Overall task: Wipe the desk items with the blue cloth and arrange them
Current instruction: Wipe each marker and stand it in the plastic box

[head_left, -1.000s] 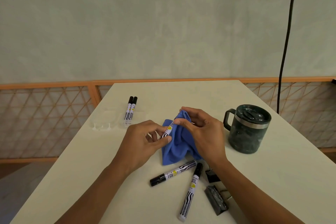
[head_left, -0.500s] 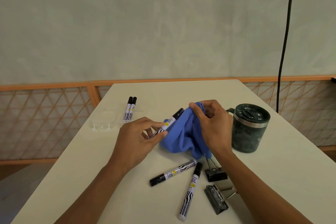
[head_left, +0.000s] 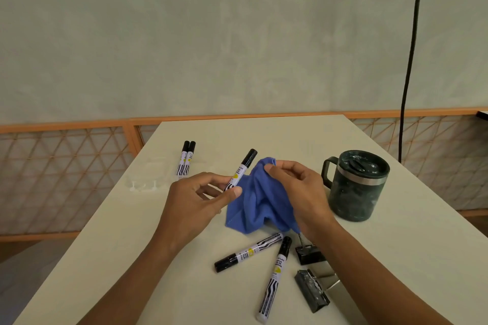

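My left hand pinches a black-capped white marker by its lower end, cap pointing up and away. Just right of it, my right hand grips the bunched blue cloth, whose lower folds rest on the table. The marker is free of the cloth. Two markers lie side by side at the back left. Two more markers lie loose near the front. A dark green lidded mug stands at the right.
Two black binder clips lie near the front, beside my right forearm. A clear plastic piece sits near the white table's left edge. A black cable hangs at the right. Orange lattice railing runs behind.
The marker has come out of the cloth: my left hand drew it leftward while my right hand pulled the cloth off to the right, baring the black cap.
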